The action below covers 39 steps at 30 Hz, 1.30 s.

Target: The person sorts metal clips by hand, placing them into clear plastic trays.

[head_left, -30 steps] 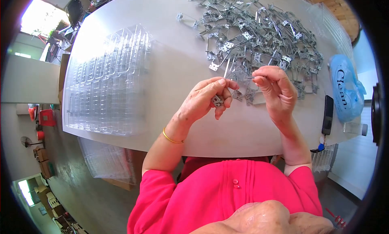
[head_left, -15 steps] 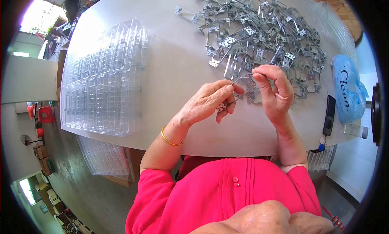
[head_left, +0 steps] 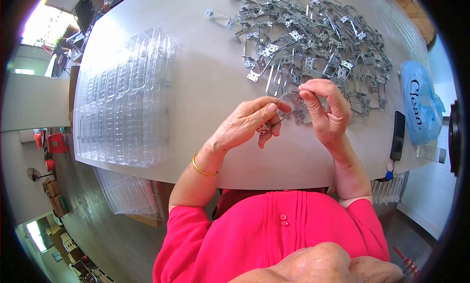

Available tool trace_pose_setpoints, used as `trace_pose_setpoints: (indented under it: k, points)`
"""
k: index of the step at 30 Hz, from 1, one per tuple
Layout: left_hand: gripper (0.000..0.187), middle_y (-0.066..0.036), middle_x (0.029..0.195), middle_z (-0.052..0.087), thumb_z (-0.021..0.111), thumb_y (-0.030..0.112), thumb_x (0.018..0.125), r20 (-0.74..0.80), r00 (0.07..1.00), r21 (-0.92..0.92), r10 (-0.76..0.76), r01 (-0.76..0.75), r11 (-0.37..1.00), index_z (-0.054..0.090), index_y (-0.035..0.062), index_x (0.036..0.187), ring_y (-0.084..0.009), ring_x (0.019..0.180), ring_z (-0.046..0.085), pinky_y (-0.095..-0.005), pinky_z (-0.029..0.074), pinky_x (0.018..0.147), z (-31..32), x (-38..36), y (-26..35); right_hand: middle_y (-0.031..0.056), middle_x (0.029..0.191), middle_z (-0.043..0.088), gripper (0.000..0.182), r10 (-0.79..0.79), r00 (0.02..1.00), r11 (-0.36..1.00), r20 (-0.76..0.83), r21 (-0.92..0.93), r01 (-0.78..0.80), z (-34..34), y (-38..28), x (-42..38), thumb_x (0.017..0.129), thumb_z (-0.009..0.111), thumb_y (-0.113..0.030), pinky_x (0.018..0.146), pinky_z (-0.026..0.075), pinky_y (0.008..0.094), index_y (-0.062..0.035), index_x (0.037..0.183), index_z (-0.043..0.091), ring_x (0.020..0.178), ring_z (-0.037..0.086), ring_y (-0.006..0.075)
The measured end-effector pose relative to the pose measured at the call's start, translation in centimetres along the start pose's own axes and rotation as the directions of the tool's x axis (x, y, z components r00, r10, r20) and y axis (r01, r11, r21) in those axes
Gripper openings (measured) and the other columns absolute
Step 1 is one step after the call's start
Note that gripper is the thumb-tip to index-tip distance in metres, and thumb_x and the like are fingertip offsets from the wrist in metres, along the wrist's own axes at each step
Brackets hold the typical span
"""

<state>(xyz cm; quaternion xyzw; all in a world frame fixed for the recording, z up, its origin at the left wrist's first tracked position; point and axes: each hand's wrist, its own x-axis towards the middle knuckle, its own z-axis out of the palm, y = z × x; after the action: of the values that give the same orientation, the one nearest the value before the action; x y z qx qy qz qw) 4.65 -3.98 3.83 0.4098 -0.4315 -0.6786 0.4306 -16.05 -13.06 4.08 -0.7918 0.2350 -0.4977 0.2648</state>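
My left hand (head_left: 247, 122) is closed on a small metal bracket part (head_left: 263, 129), whose thin rod passes between thumb and forefinger. To its right my right hand (head_left: 327, 106) pinches the tip of a thin metal piece (head_left: 295, 91) between thumb and forefinger, near the rod. The fingers hide much of both pieces, and I cannot tell whether they are joined. Just beyond both hands lies a large tangled pile of metal brackets and rods (head_left: 313, 43).
Clear plastic trays (head_left: 127, 97) are stacked on the left of the white table (head_left: 205, 62). A blue plastic bag (head_left: 418, 104), a black phone (head_left: 398, 136) and a clear container (head_left: 428, 154) lie at the right. More trays (head_left: 129, 192) sit below the left edge.
Both hands shift slightly left in view, along with the pile. The grip of each looks much the same, with the right fingertips still beside the rod.
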Motion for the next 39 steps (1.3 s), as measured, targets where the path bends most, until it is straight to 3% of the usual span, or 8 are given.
trace_pose_setpoints:
  k: [9,12,16,18,27,31,37,39]
  points:
    - [0.047,-0.006,0.078,0.064,0.047,0.038,0.110,0.018,0.999,0.006,-0.030,0.030,1.000,0.063,-0.0028,0.127,-0.0098,0.057,0.056,-0.0242,0.044,0.058,-0.09,0.13,-0.16,0.0109,0.096,0.072,0.011,-0.048,0.999,0.999,0.003,-0.021,0.048,-0.26,0.07,0.04,0.091,0.074,0.001,0.074,0.056,0.0319,-0.0019,0.100,0.069,0.085,0.070,0.0232]
    - [0.046,-0.006,0.079,0.064,0.047,0.037,0.110,0.027,1.000,0.000,-0.006,0.006,1.000,0.063,-0.0023,0.128,-0.0102,0.058,0.057,-0.0243,0.045,0.058,-0.30,0.18,-0.19,0.0104,0.100,0.073,0.009,0.028,0.998,1.000,0.057,-0.002,-0.028,-0.64,-0.51,-0.03,0.094,0.071,0.000,0.080,0.055,0.0307,-0.0018,0.103,0.067,0.093,0.070,0.0226]
    - [0.045,-0.007,0.080,0.065,0.047,0.036,0.110,0.034,0.999,0.037,-0.035,0.033,0.999,0.062,-0.0023,0.129,-0.0104,0.060,0.058,-0.0248,0.046,0.059,-0.16,0.15,0.11,0.0138,0.102,0.073,0.010,-0.027,0.997,0.999,0.066,-0.037,0.030,-0.65,-0.48,0.14,0.094,0.070,0.001,0.078,0.057,0.0310,-0.0020,0.103,0.067,0.094,0.071,0.0235]
    - [0.043,-0.006,0.082,0.063,0.046,0.034,0.111,0.008,0.998,0.021,-0.070,0.069,0.997,0.060,-0.0007,0.132,-0.0103,0.062,0.055,-0.0250,0.045,0.064,0.12,0.08,0.34,0.0122,0.096,0.074,0.016,-0.021,0.999,1.000,0.030,-0.006,0.022,-0.48,-0.41,0.22,0.087,0.076,0.000,0.072,0.059,0.0338,-0.0035,0.101,0.069,0.088,0.074,0.0269]
    - [0.041,-0.008,0.084,0.065,0.047,0.030,0.111,-0.006,1.000,0.051,0.008,-0.007,0.999,0.059,-0.0032,0.132,-0.0114,0.063,0.058,-0.0247,0.047,0.061,0.20,0.05,-0.38,0.0117,0.095,0.075,0.017,-0.135,0.991,0.989,0.022,-0.066,0.136,-0.56,-0.49,0.21,0.086,0.077,0.001,0.073,0.060,0.0351,-0.0036,0.100,0.068,0.089,0.075,0.0280]
    - [0.041,-0.008,0.085,0.065,0.047,0.029,0.111,-0.037,0.999,0.108,0.014,-0.010,0.994,0.059,-0.0035,0.132,-0.0113,0.064,0.057,-0.0249,0.046,0.061,0.42,-0.04,-0.08,0.0121,0.094,0.075,0.017,-0.118,0.993,0.992,0.020,-0.050,0.119,-0.39,-0.64,0.13,0.087,0.076,0.001,0.073,0.060,0.0348,-0.0035,0.101,0.068,0.088,0.075,0.0278]
    - [0.037,-0.007,0.085,0.064,0.044,0.024,0.112,0.008,1.000,0.015,-0.015,0.015,1.000,0.059,-0.0037,0.132,-0.0104,0.066,0.055,-0.0249,0.046,0.061,0.46,-0.15,0.24,0.0131,0.098,0.076,0.015,-0.017,1.000,0.999,-0.011,0.049,0.018,-0.14,-0.45,-0.25,0.088,0.074,0.002,0.073,0.060,0.0345,-0.0037,0.101,0.068,0.088,0.075,0.0272]
    - [0.037,-0.007,0.085,0.064,0.043,0.023,0.112,-0.017,1.000,0.078,0.018,-0.017,0.997,0.059,-0.0036,0.132,-0.0097,0.066,0.054,-0.0244,0.045,0.062,0.53,-0.11,-0.04,0.0138,0.100,0.076,0.016,-0.127,0.992,0.989,0.025,-0.077,0.128,-0.41,-0.47,0.01,0.088,0.075,0.001,0.072,0.060,0.0340,-0.0037,0.101,0.067,0.088,0.075,0.0269]
